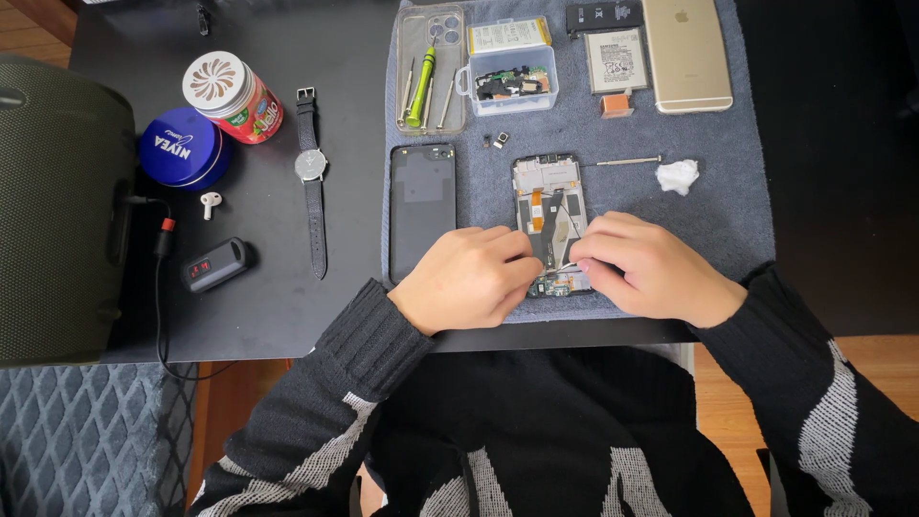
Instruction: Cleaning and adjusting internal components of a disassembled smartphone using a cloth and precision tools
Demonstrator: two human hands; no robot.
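Note:
An opened phone body [548, 206] with exposed circuit parts lies face up on a grey-blue cloth mat [728, 182]. My left hand [469, 278] rests on the mat at the phone's lower left, fingers curled against its edge. My right hand [646, 266] covers the phone's lower right and pinches something thin and metallic there; what it is I cannot make out. A black back cover [422, 206] lies just left of my left hand.
On the mat: a clear case holding screwdrivers [431, 72], a small parts box [510, 78], batteries [615, 59], a gold phone [685, 53], a thin tool [622, 161], a white wad [678, 176]. On the black table: a wristwatch [311, 177], two tins [182, 146], an earbud [210, 203].

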